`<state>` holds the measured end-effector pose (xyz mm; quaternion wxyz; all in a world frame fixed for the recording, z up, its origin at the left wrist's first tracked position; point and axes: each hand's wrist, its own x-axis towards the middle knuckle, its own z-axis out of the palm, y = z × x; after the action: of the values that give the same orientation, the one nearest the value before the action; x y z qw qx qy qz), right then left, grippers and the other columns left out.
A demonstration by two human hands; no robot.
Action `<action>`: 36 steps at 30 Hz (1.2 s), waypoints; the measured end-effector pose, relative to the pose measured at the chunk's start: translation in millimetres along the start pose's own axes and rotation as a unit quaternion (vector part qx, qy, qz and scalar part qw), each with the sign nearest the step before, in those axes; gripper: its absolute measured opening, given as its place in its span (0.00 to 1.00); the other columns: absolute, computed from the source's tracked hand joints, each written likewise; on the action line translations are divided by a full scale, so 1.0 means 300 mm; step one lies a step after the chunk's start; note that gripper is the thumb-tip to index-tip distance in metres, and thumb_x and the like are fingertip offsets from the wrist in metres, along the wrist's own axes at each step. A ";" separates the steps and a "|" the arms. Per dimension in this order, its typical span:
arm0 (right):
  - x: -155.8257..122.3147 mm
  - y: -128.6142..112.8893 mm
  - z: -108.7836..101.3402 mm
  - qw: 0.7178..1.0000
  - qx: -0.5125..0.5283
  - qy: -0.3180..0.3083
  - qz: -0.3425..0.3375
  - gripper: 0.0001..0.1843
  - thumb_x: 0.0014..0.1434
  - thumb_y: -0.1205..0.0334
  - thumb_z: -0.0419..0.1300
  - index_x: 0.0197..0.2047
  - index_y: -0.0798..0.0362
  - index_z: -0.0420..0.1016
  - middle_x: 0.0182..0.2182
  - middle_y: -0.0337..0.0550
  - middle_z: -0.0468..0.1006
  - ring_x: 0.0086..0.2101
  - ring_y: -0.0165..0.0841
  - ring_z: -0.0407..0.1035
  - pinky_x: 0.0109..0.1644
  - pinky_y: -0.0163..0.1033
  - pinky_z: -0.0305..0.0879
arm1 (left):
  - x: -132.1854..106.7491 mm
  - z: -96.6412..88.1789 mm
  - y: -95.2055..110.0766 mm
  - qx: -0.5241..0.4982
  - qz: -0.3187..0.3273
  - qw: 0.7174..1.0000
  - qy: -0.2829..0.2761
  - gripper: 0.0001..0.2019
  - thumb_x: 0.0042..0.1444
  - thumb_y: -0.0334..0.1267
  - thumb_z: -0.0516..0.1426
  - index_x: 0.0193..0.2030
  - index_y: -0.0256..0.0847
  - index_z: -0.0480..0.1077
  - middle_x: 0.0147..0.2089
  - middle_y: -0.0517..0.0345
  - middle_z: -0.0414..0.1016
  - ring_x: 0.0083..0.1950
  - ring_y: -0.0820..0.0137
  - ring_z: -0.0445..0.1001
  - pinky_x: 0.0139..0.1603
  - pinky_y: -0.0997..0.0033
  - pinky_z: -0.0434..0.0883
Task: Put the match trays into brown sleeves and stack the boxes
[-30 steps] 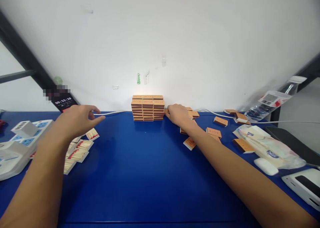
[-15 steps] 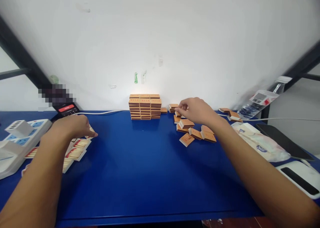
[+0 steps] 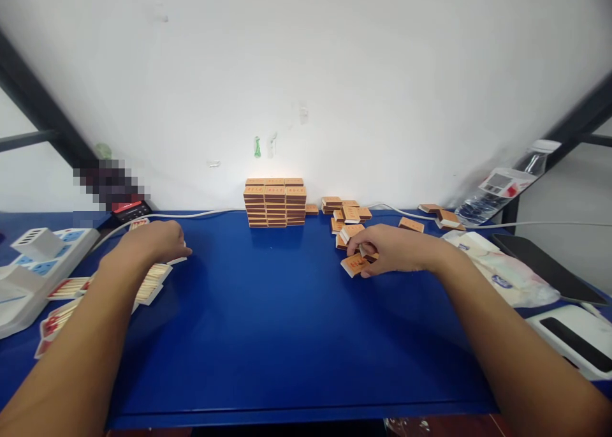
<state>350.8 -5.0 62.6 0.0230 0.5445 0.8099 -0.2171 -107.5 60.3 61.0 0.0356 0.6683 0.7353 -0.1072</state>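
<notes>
My left hand is closed over the far end of the loose matchbox trays, which hold red-tipped matches. Its fingers pinch a white-edged match tray, mostly hidden below them. On the other side, my right hand has thumb and fingers around an orange matchbox cover at the near edge of a scattered pile. More orange covers lie behind that hand, some hidden by it. Between the hands, against the wall, stands a neat stack of matchboxes.
A white power strip with plugs and a phone are at the left. Along the right lie a clear bottle, a plastic packet, a dark tablet-like slab and a white device. A white cable runs along the wall.
My right hand has come nearer from the back of the pile to the cover at its front. My left hand has shifted slightly right, still at the match trays.
</notes>
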 end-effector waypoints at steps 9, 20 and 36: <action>0.039 -0.157 0.121 0.992 0.019 0.068 -0.107 0.17 0.63 0.50 0.69 0.52 0.47 0.82 0.38 0.42 0.81 0.37 0.38 0.73 0.38 0.40 0.60 | -0.016 0.000 0.037 -0.028 0.069 0.997 -0.012 0.10 0.45 0.48 0.65 0.26 0.45 0.76 0.35 0.50 0.83 0.39 0.53 0.80 0.38 0.64 0.66; 0.086 -0.169 0.212 0.975 0.027 0.151 -0.159 0.28 0.68 0.41 0.64 0.60 0.54 0.77 0.43 0.49 0.81 0.40 0.41 0.75 0.40 0.42 0.65 | -0.080 -0.039 0.032 -0.005 0.053 0.999 0.005 0.32 0.56 0.71 0.57 0.41 0.38 0.71 0.38 0.45 0.81 0.42 0.52 0.77 0.38 0.65 0.63; 0.139 -0.136 0.255 0.955 0.018 0.248 -0.159 0.11 0.73 0.59 0.59 0.54 0.53 0.79 0.40 0.46 0.79 0.35 0.36 0.73 0.39 0.43 0.68 | -0.164 0.090 0.334 -0.183 0.369 0.902 0.129 0.24 0.58 0.42 0.62 0.61 0.46 0.64 0.44 0.57 0.80 0.43 0.60 0.79 0.45 0.64 0.71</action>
<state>282.4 -10.3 -4.7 -0.2233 0.4456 0.8622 -0.0905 -5.7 15.1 33.3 0.0988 0.8815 0.4409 0.1371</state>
